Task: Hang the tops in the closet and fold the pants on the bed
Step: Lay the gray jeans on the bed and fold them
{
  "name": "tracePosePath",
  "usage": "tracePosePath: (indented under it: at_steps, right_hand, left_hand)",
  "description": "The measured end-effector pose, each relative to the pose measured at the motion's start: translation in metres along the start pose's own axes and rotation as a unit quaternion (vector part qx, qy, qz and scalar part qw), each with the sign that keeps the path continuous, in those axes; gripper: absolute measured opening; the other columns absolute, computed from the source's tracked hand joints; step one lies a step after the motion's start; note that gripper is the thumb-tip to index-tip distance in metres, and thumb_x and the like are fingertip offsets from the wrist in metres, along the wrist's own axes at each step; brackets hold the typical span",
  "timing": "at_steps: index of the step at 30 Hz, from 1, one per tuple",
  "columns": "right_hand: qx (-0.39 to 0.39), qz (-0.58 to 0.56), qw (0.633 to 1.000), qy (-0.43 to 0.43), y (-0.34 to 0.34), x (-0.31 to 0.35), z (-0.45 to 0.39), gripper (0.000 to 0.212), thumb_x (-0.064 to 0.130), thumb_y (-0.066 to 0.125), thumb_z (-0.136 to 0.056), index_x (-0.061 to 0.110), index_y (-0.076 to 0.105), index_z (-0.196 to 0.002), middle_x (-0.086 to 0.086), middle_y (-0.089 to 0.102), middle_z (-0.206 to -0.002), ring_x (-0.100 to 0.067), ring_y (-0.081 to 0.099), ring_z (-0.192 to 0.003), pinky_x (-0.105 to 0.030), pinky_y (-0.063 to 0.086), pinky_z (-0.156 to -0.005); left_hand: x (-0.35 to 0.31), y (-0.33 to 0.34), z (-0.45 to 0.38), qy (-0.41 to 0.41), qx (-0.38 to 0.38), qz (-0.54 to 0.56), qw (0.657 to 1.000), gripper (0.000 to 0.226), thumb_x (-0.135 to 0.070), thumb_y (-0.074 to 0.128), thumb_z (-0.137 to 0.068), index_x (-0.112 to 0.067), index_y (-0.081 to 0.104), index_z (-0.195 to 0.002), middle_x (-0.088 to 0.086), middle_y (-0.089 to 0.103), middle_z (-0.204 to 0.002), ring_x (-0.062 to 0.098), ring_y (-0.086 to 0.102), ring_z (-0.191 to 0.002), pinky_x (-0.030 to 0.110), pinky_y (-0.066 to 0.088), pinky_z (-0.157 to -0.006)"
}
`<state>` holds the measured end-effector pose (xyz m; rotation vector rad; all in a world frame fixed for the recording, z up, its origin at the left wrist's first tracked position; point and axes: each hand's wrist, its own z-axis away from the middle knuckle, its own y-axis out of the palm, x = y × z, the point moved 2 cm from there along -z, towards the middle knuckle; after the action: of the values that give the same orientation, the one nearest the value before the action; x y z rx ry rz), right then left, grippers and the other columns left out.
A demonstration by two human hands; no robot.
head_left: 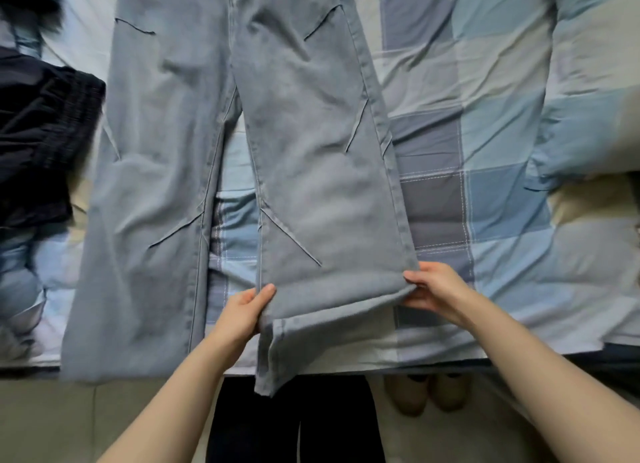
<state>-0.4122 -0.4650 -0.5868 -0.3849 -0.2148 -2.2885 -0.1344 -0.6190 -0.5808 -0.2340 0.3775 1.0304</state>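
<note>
We had the light blue jeans (242, 133) spread flat on the bed (485, 150), and our left hand (244, 312) and right hand (434, 289) each pinched a side of the right leg near its hem. Dark clothes (38, 143) sat off to the left.

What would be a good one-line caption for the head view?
Both hands, left hand and right hand, grip one hem of light blue jeans spread on a checked bed cover.

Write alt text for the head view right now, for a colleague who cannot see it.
Both hands grip the hem end of one leg of light blue jeans spread on a plaid bedspread, left hand and right hand at opposite edges. Dark clothes lie at the left.
</note>
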Motion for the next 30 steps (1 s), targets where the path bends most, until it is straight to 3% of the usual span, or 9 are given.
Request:
tracePosePath:
  at_steps: [3, 8, 10, 13, 15, 18, 21, 26, 30]
  right_hand:
    - [0.011, 0.036, 0.999, 0.000, 0.006, -0.014, 0.006, 0.015, 0.002, 0.046, -0.097, 0.012, 0.054, -0.105, -0.005, 0.063, -0.093, -0.017, 0.061, -0.080, -0.037, 0.054, -0.067]
    - [-0.002, 0.205, 0.979, 0.007, 0.023, -0.029, 0.009, 0.028, -0.017, 0.052, -0.078, 0.004, 0.057, -0.094, -0.012, 0.062, -0.084, -0.025, 0.058, -0.078, -0.040, 0.049, -0.072]
    - [-0.012, 0.195, 0.981, 0.009, 0.022, -0.036, 0.012, 0.032, -0.022, 0.044, -0.075, -0.005, 0.059, -0.098, -0.017, 0.060, -0.084, -0.029, 0.056, -0.078, -0.040, 0.044, -0.069]
    - [0.051, 0.041, 0.997, 0.039, 0.013, -0.047, 0.019, 0.039, -0.023, 0.039, -0.079, 0.000, 0.058, -0.104, -0.013, 0.069, -0.087, -0.025, 0.065, -0.075, -0.033, 0.052, -0.063]
    - [0.108, -0.022, 0.992, 0.065, 0.009, -0.057, 0.024, 0.034, -0.016, 0.048, -0.084, 0.002, 0.059, -0.111, -0.014, 0.071, -0.103, -0.026, 0.069, -0.085, -0.036, 0.058, -0.068]
    - [0.126, -0.013, 0.987, 0.097, 0.006, -0.068, 0.026, 0.028, -0.003, 0.052, -0.090, 0.003, 0.059, -0.116, -0.016, 0.070, -0.107, -0.030, 0.068, -0.087, -0.044, 0.058, -0.072]
    - [0.098, 0.018, 0.990, 0.100, 0.010, -0.071, 0.023, 0.035, -0.011, 0.044, -0.088, 0.006, 0.059, -0.114, -0.015, 0.070, -0.104, -0.033, 0.065, -0.086, -0.051, 0.054, -0.078]
    - [0.100, 0.073, 0.986, 0.110, 0.013, -0.073, 0.028, 0.044, -0.015, 0.038, -0.081, 0.008, 0.060, -0.111, -0.016, 0.071, -0.106, -0.032, 0.068, -0.092, -0.044, 0.056, -0.073]
    - [0.045, 0.177, 0.974, 0.132, 0.004, -0.083, 0.030, 0.020, -0.008, 0.049, -0.091, 0.008, 0.062, -0.094, -0.014, 0.071, -0.091, -0.026, 0.066, -0.083, -0.035, 0.050, -0.069]
  left_hand:
    - [0.010, 0.010, 0.006, 0.036, -0.019, -0.054, 0.998, 0.021, -0.018, 0.057, -0.097, -0.004, 0.066, -0.109, 0.010, 0.073, -0.101, 0.019, 0.069, -0.088, 0.032, 0.053, -0.081]
    - [0.014, 0.016, 0.012, 0.057, 0.059, -0.206, 0.975, 0.024, 0.004, 0.072, -0.081, -0.002, 0.066, -0.104, -0.007, 0.073, -0.085, -0.004, 0.066, -0.069, 0.010, 0.051, -0.064]
    - [0.014, 0.003, 0.018, 0.036, 0.058, -0.207, 0.976, 0.017, 0.001, 0.072, -0.083, -0.001, 0.068, -0.099, -0.005, 0.075, -0.083, 0.001, 0.068, -0.072, 0.016, 0.054, -0.066]
    - [0.016, -0.020, 0.029, -0.020, 0.100, -0.115, 0.988, 0.020, -0.006, 0.067, -0.088, 0.001, 0.068, -0.106, 0.013, 0.074, -0.103, 0.025, 0.070, -0.095, 0.036, 0.057, -0.085]
    - [0.022, -0.030, 0.034, -0.032, 0.117, -0.050, 0.991, 0.016, -0.007, 0.062, -0.091, -0.001, 0.069, -0.104, 0.014, 0.074, -0.104, 0.024, 0.071, -0.091, 0.030, 0.058, -0.076]
    - [0.039, -0.032, 0.033, -0.027, 0.042, -0.026, 0.998, 0.013, -0.005, 0.051, -0.097, -0.001, 0.064, -0.095, 0.013, 0.072, -0.091, 0.022, 0.066, -0.080, 0.022, 0.051, -0.064]
    - [0.054, -0.026, 0.036, -0.028, 0.052, -0.072, 0.996, 0.003, -0.006, 0.052, -0.098, -0.002, 0.051, -0.098, 0.019, 0.065, -0.087, 0.025, 0.059, -0.076, 0.029, 0.046, -0.066]
    - [0.052, -0.033, 0.039, 0.005, 0.138, -0.107, 0.985, 0.036, 0.005, 0.067, -0.085, -0.008, 0.058, -0.118, 0.008, 0.072, -0.112, 0.022, 0.068, -0.105, 0.031, 0.055, -0.088]
    - [0.065, -0.051, 0.040, 0.008, 0.162, -0.287, 0.944, 0.021, -0.004, 0.061, -0.091, -0.016, 0.062, -0.108, -0.003, 0.072, -0.105, 0.018, 0.068, -0.103, 0.025, 0.054, -0.086]
